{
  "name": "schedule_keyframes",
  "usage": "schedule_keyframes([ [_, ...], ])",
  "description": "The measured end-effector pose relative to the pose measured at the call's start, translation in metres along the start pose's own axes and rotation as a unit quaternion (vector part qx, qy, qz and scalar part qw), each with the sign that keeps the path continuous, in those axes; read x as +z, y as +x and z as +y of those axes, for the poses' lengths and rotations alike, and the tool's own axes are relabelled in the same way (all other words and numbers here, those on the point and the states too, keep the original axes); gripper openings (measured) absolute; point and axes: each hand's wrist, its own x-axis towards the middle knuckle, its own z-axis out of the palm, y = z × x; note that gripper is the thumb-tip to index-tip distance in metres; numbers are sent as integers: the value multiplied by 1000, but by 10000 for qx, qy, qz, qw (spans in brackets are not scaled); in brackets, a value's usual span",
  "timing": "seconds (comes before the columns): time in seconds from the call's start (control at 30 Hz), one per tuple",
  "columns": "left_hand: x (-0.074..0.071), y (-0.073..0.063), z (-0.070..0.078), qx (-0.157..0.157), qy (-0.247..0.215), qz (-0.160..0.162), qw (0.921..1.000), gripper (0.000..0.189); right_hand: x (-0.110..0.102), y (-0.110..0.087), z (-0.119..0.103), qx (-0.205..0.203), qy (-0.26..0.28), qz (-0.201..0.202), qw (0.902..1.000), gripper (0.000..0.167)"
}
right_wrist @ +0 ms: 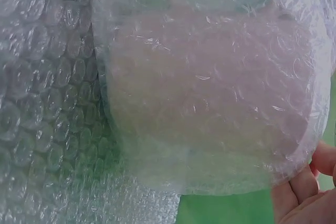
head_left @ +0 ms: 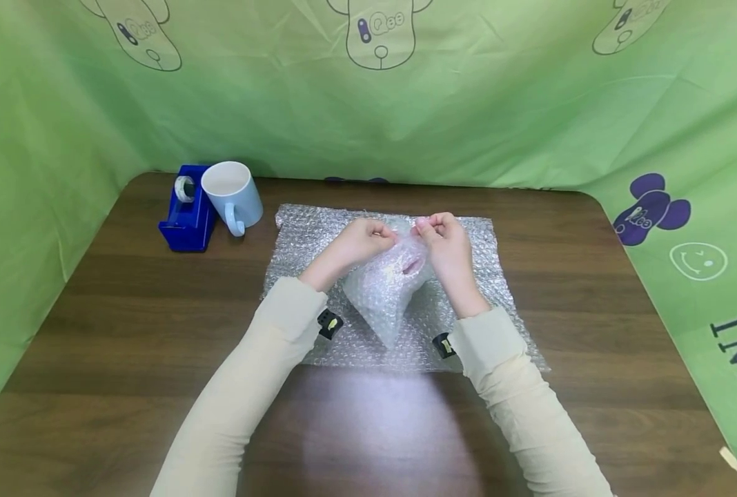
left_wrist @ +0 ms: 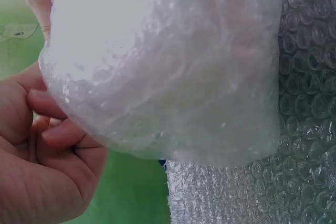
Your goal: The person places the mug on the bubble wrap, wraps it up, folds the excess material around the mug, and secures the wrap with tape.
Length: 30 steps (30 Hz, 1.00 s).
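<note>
In the head view a bubble wrap bag (head_left: 384, 283) stands in the middle, its lower corner pointing toward me. Something pinkish shows blurred through its wall in the right wrist view. My left hand (head_left: 364, 238) pinches the far edge of the bag on its left side, fingers curled against the plastic. On the other side my right hand (head_left: 448, 250) pinches the same far edge between thumb and fingers. Under the bag lies a flat bubble wrap sheet (head_left: 319, 238). Both wrist views show the bag's cloudy wall close up, with curled fingertips (left_wrist: 55, 132) at its rim.
A light blue mug (head_left: 244, 200) stands at the back left of the wooden table (head_left: 592, 310), beside a blue tape dispenser (head_left: 188, 224) with a roll of clear tape (head_left: 184, 188). A green printed curtain (head_left: 281, 124) closes off the back and sides.
</note>
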Motion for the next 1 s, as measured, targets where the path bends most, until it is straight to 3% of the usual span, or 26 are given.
schedule_keyframes([
  [0.3, 0, -1, -2, -143, -306, -86, 9994, 12, 2, -2, 5, -8, -53, 511, 9987, 17],
  [0.47, 0, -2, 0, -169, -240, 12, 9996, 11, 7, -2, 7, -312, -20, 745, 9967, 17],
  [0.63, 1, -5, 0, -172, -278, 111, 9994, 16, 9, 0, 11, -523, 103, 666, 9964, 17],
  [0.83, 2, -7, 0, -132, -216, 181, 9995, 19, 7, 0, 12, -258, -240, 610, 9975, 18],
  [1.0, 5, -8, 2, -143, 120, 328, 9993, 33, 6, -1, 12, -208, -376, 573, 9974, 19],
])
